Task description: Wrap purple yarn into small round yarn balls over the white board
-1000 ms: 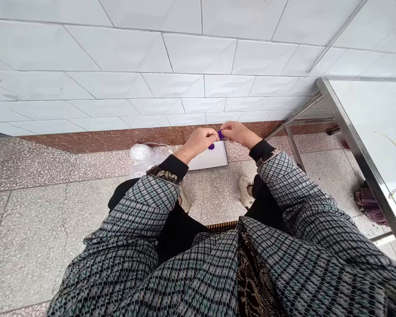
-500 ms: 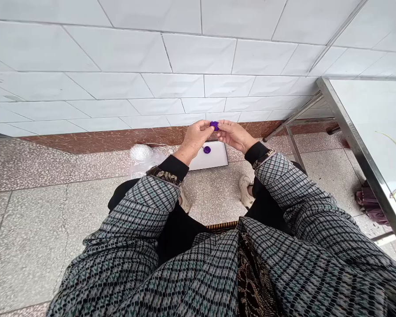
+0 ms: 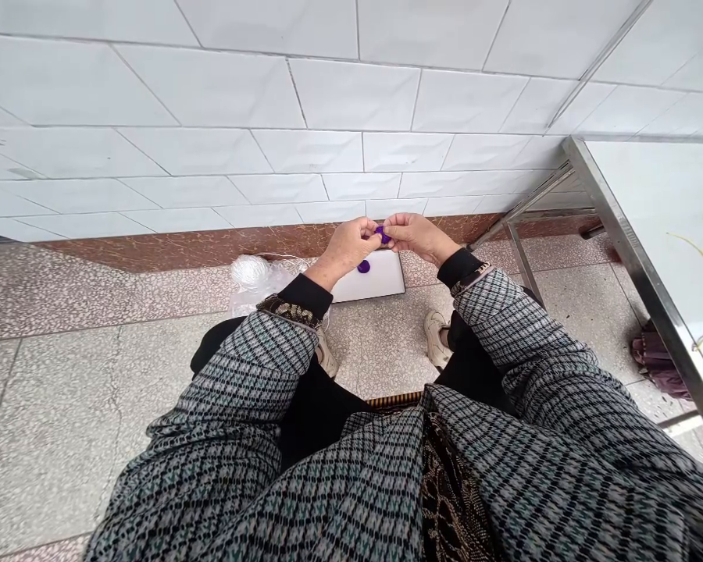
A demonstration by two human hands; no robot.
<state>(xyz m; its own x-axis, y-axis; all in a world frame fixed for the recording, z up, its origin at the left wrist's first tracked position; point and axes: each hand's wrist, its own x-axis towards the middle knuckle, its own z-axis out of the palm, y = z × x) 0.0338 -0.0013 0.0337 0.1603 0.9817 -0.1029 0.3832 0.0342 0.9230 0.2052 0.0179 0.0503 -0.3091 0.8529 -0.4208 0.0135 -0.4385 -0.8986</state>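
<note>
My left hand (image 3: 350, 245) and my right hand (image 3: 414, 234) meet in front of me, above the floor, both pinching a small purple piece (image 3: 380, 232) between their fingertips. A second small purple bit (image 3: 363, 267) shows just below my left hand, over the white board (image 3: 380, 281) that lies on the floor by the wall; whether it hangs from the piece or rests on the board is unclear. Both arms wear checked grey sleeves with dark cuffs.
A clear plastic bag with white thread (image 3: 258, 275) lies left of the white board. A steel table (image 3: 638, 257) stands at the right, with a dark folded thing (image 3: 656, 361) under it. The tiled wall (image 3: 269, 133) is close ahead. My shoes (image 3: 437, 337) rest on the speckled floor.
My hands rose a little and then settled, keeping the purple piece pinched between them. The lower purple bit shifted slightly left over the white board.
</note>
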